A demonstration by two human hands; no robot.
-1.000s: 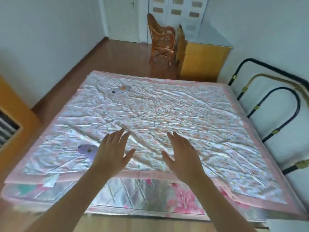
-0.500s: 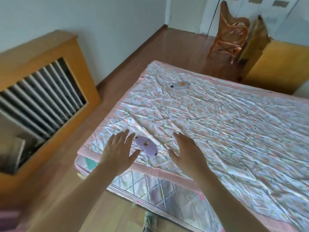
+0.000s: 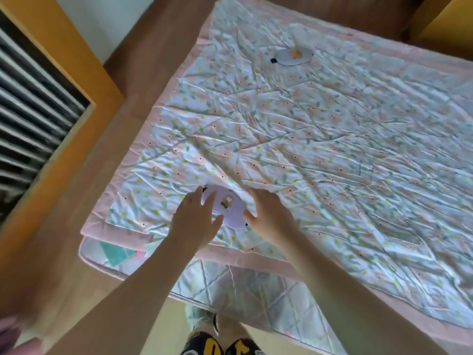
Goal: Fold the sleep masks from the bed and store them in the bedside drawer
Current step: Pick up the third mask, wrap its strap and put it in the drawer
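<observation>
We find the lilac padded fabric sleep mask with a small brown-and-cream motif lying flat near the foot corner of the bed with the crumpled floral satin quilt. The left hand and right hand flank it, fingers spread and clamped on nothing, touching its two ends. We judge it light, soft and limp, likely to slide on satin; the two ends suit folding. A second, pale grey sleep mask with an orange motif lies well apart. No drawer is in view.

Two sleep masks on quilt
</observation>
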